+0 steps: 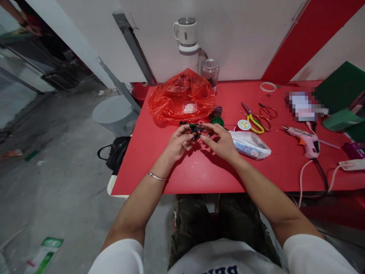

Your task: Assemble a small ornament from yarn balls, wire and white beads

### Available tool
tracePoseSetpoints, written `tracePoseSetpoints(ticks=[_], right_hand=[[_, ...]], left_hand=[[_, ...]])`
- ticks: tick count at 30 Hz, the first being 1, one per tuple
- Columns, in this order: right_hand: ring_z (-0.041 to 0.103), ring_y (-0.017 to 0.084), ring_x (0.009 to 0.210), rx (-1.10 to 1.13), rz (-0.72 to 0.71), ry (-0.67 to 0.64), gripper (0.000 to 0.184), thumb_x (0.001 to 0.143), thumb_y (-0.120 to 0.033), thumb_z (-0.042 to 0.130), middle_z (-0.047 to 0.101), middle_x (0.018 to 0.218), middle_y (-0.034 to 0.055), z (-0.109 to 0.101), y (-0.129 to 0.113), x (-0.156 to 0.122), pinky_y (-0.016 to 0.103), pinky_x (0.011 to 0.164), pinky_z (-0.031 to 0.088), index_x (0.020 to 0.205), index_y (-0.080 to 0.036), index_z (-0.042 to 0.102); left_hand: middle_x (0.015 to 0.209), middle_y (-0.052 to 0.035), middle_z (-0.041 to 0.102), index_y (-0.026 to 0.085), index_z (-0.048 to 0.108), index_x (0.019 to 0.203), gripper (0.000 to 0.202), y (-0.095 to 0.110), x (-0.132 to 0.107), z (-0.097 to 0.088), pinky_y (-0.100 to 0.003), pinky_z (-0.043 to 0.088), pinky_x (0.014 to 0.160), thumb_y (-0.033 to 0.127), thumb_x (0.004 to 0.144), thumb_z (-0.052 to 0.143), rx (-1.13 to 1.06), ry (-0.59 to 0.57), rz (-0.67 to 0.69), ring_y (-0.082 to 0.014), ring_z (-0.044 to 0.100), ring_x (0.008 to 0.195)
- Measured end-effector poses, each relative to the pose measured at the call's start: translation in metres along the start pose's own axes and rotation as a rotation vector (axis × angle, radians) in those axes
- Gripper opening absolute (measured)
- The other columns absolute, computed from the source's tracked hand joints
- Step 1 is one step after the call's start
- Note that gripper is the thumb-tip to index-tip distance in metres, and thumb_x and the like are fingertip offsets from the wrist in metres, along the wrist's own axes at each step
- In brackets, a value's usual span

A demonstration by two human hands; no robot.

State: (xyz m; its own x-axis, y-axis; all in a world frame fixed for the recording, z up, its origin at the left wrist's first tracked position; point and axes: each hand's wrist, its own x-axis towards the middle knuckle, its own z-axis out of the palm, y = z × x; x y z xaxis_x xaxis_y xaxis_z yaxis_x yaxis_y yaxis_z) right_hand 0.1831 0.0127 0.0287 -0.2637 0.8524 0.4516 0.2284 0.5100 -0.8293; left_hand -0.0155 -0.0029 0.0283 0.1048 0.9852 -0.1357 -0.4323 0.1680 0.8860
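Note:
Between my two hands, just above the red table (142,167), is a small dark multicoloured bundle (195,131) that looks like knotted cord or yarn; its exact kind is too small to make out. My left hand (178,142) pinches its left side, thumb in front. My right hand (221,140) grips the right side between thumb and fingers. Behind them lies a red plastic bag (176,95) with a pack of white beads (189,109) on it. A green ball of yarn (218,121) sits just beyond my right hand.
Right of my hands are a clear plastic bag (251,144), a thread spool (244,125), yellow-handled pliers (256,125), red scissors (268,111) and a pink glue gun (308,141) with cables. A glass jar (210,70) stands by the wall. Another person's hand (33,29) shows far left.

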Motion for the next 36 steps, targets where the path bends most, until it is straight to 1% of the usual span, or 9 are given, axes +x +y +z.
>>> tracePoseSetpoints(ticks=[4, 7, 11, 18, 22, 24, 28, 33, 36], right_hand=[[0.068, 0.017, 0.084, 0.062, 0.029, 0.015, 0.028, 0.098, -0.041, 0.069, 0.076, 0.100, 0.0051, 0.0004, -0.0008, 0.0010, 0.031, 0.076, 0.056, 0.118, -0.024, 0.079], [0.066, 0.017, 0.080, 0.059, 0.025, 0.007, 0.022, 0.099, -0.042, 0.068, 0.075, 0.090, 0.0036, -0.0001, -0.0013, 0.0013, 0.032, 0.077, 0.054, 0.102, -0.024, 0.080], [0.064, 0.018, 0.080, 0.012, 0.019, 0.030, 0.025, 0.101, -0.041, 0.063, 0.072, 0.087, 0.0039, -0.0015, -0.0020, 0.0017, 0.033, 0.077, 0.052, 0.089, -0.022, 0.074], [0.063, 0.017, 0.083, 0.033, -0.018, 0.006, 0.020, 0.103, -0.033, 0.060, 0.070, 0.089, 0.0033, -0.0013, -0.0040, 0.0018, 0.032, 0.079, 0.051, 0.090, -0.022, 0.069], [0.063, 0.016, 0.084, 0.047, -0.039, 0.023, 0.020, 0.098, -0.038, 0.068, 0.071, 0.107, 0.0061, -0.0025, -0.0070, 0.0019, 0.030, 0.072, 0.051, 0.111, -0.023, 0.074], [0.064, 0.016, 0.083, 0.050, -0.045, -0.012, 0.026, 0.097, -0.041, 0.071, 0.072, 0.104, 0.0054, -0.0033, -0.0081, 0.0017, 0.030, 0.072, 0.052, 0.117, -0.025, 0.076], [0.066, 0.016, 0.079, 0.073, 0.024, -0.048, 0.023, 0.099, -0.039, 0.065, 0.074, 0.086, 0.0025, -0.0029, -0.0073, 0.0011, 0.030, 0.074, 0.052, 0.101, -0.023, 0.082], [0.069, 0.016, 0.077, 0.149, 0.129, 0.080, 0.025, 0.097, -0.040, 0.065, 0.077, 0.084, 0.0017, -0.0010, -0.0032, 0.0013, 0.030, 0.073, 0.052, 0.093, -0.021, 0.080], [0.069, 0.017, 0.074, 0.071, 0.141, 0.165, 0.023, 0.096, -0.040, 0.065, 0.078, 0.083, 0.0019, -0.0013, -0.0027, 0.0011, 0.030, 0.071, 0.054, 0.094, -0.021, 0.080]], left_hand=[[0.084, 0.0027, 0.073, 0.020, 0.064, 0.107, 0.046, -0.0002, -0.0016, 0.0008, -0.017, 0.044, 0.037, 0.021, 0.067, 0.087, -0.026, -0.079, 0.012, -0.0110, 0.068, 0.056], [0.084, 0.0022, 0.074, 0.019, 0.062, 0.108, 0.046, -0.0016, -0.0024, 0.0003, -0.017, 0.048, 0.039, 0.019, 0.069, 0.085, -0.031, -0.158, -0.017, -0.0128, 0.070, 0.055], [0.082, 0.0017, 0.075, 0.020, 0.059, 0.108, 0.044, -0.0009, -0.0027, -0.0027, -0.019, 0.051, 0.038, 0.019, 0.070, 0.083, -0.076, -0.216, -0.049, -0.0150, 0.071, 0.052], [0.080, 0.0014, 0.074, 0.020, 0.058, 0.108, 0.040, 0.0007, -0.0026, -0.0062, -0.022, 0.056, 0.040, 0.019, 0.073, 0.079, -0.100, -0.261, -0.090, -0.0162, 0.071, 0.051], [0.079, 0.0021, 0.074, 0.021, 0.058, 0.108, 0.041, 0.0002, -0.0021, -0.0057, -0.022, 0.057, 0.041, 0.020, 0.074, 0.081, -0.081, -0.272, -0.096, -0.0171, 0.072, 0.052], [0.077, 0.0021, 0.073, 0.020, 0.060, 0.107, 0.041, -0.0006, -0.0019, -0.0049, -0.023, 0.058, 0.043, 0.022, 0.074, 0.083, -0.059, -0.288, -0.095, -0.0175, 0.072, 0.055], [0.079, 0.0011, 0.073, 0.018, 0.066, 0.102, 0.040, -0.0025, -0.0017, -0.0033, -0.021, 0.058, 0.049, 0.021, 0.070, 0.089, -0.012, -0.276, -0.059, -0.0129, 0.069, 0.060], [0.082, 0.0003, 0.072, 0.017, 0.070, 0.101, 0.041, -0.0026, -0.0025, -0.0040, -0.014, 0.041, 0.043, 0.022, 0.069, 0.095, 0.034, -0.276, -0.049, -0.0038, 0.053, 0.051], [0.092, -0.0026, 0.074, 0.017, 0.069, 0.105, 0.042, -0.0026, -0.0037, -0.0053, -0.015, 0.039, 0.041, 0.026, 0.073, 0.094, 0.043, -0.298, -0.078, -0.0076, 0.061, 0.056]])
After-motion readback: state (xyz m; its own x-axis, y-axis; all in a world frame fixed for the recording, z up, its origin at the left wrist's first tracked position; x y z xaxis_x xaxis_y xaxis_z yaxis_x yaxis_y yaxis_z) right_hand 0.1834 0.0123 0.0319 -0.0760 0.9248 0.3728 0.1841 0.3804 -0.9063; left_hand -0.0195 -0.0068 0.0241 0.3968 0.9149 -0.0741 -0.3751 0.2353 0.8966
